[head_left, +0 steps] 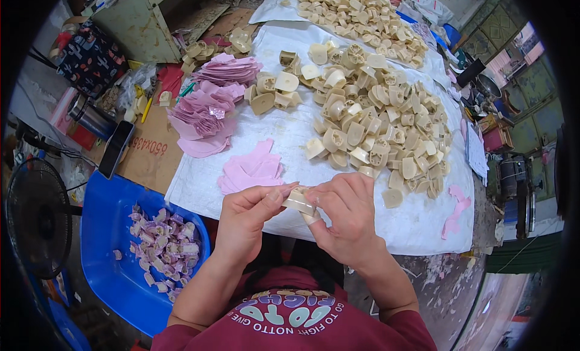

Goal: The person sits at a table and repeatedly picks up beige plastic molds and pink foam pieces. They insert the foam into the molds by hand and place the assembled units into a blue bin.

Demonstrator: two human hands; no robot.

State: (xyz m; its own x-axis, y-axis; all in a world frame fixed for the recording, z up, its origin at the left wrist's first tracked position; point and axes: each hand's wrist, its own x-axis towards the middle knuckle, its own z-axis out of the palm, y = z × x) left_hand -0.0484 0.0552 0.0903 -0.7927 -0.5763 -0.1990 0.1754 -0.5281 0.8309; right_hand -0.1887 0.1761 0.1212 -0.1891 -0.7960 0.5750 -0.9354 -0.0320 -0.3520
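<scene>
Near the front edge of the white-covered table, a beige plastic block like a shoe heel is held between my two hands. The fingers of my left hand pinch its left end. My right hand closes on its right side, the fingers curled over it; one right finger has a pale wrap. Just beyond my left hand lies a small fan of pink fabric pieces. A big heap of similar beige heels spreads over the table beyond my right hand.
Stacks of pink fabric pieces lie at the table's left. A blue tub at lower left holds several pink-covered heels. A phone, a tumbler and a black fan stand left. A pink scrap lies right.
</scene>
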